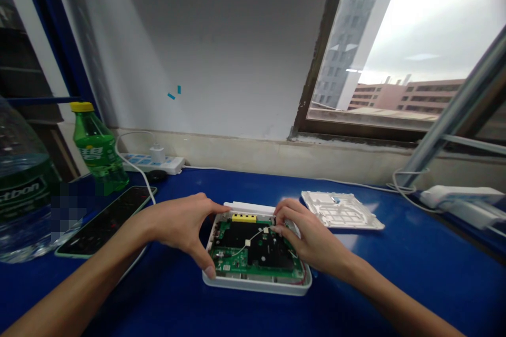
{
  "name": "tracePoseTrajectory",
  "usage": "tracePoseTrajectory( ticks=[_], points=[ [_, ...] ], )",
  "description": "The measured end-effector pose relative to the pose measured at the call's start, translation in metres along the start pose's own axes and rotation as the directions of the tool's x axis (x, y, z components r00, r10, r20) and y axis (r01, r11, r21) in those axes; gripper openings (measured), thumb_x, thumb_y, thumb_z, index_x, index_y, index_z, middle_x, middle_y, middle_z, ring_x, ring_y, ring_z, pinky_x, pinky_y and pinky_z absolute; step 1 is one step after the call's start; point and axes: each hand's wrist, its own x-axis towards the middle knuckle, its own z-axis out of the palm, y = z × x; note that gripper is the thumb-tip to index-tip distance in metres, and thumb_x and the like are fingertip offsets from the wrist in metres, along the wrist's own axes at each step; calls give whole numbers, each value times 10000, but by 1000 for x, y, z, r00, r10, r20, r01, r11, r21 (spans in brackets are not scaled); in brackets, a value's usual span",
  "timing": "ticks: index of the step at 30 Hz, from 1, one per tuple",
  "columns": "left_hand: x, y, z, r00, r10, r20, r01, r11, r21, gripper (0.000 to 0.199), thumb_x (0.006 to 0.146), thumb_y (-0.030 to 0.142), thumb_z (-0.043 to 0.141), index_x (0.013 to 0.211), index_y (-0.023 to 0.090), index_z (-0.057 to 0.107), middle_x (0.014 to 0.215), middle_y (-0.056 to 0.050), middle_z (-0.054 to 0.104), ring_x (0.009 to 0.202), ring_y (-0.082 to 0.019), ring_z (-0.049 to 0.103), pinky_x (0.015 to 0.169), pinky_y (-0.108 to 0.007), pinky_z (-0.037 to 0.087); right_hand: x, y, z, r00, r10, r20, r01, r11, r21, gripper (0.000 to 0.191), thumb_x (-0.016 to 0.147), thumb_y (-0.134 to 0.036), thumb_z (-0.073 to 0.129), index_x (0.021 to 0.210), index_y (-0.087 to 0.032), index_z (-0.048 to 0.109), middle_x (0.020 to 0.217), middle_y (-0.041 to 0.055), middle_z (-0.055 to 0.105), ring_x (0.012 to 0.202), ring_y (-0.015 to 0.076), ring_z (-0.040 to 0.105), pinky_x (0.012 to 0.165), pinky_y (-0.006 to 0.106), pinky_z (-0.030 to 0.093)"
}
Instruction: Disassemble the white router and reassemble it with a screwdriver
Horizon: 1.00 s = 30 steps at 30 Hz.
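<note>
Far left, one big clear bottle [21,139] is standing on the blue table [166,295], holding clear liquid; its dark green label [23,189] is showing "tbon", the start running out of frame. One green bottle [95,150], yellow cap on, is standing beside it, showing white Chinese characters; fill level unclear. One phone [106,226] is lying face up, screen marks too small to read. Behind, one power strip [174,164] is holding one white charger [157,154]. Two bits of blue tape [171,96] are sticking to the wall.

Left hand [179,224] is gripping the left end of the white casing [256,285], thumb at the near corner, forefinger at the far one. The casing is lying open on the table between both hands, containing one green circuit board [237,263], black sheeting [235,234], one yellow block [244,218] and a thin wire [256,235] with two white clips [247,243]. Right hand [304,234] is bunching its fingers at the wire's right end; can't tell if it's pinching anything. Beyond, one white cover [340,209] is lying flat.
</note>
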Motion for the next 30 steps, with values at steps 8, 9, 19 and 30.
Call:
tracePoseTrajectory(
  ticks=[8,9,19,30],
  points=[
    [1,-3,1,997,-67,27,68,998,-11,910,581,588,864,1396,265,620,1182,-73,743,1056,-319,683,850,-320,515,2,-3,1,999,-4,43,8,996,-92,106,928,-101,591,875,-193,594,1084,76,613,1003,229,571,895,413,485],
    [1,-2,1,997,-71,33,71,997,-7,889,585,582,863,1385,271,630,1174,-70,743,1054,-316,680,856,-323,513,2,-4,1,999,-3,50,8,995,-102,101,929,-104,594,880,-193,597,1078,75,615,1002,230,569,895,412,484],
    [0,5,0,997,-78,25,76,994,74,980,600,668,819,1459,273,561,1188,-93,723,1066,-328,658,898,-369,517,5,-7,-1,998,24,58,-15,987,-160,94,922,-101,601,878,-183,618,1006,74,631,935,221,564,840,382,475],
    [1,5,1,998,-61,21,60,995,83,974,597,673,811,1454,280,565,1141,-81,731,1044,-324,667,882,-361,517,1,-10,-4,998,49,32,-42,979,-200,97,893,-100,635,909,-193,614,955,57,639,892,213,587,792,356,472]
  ],
)
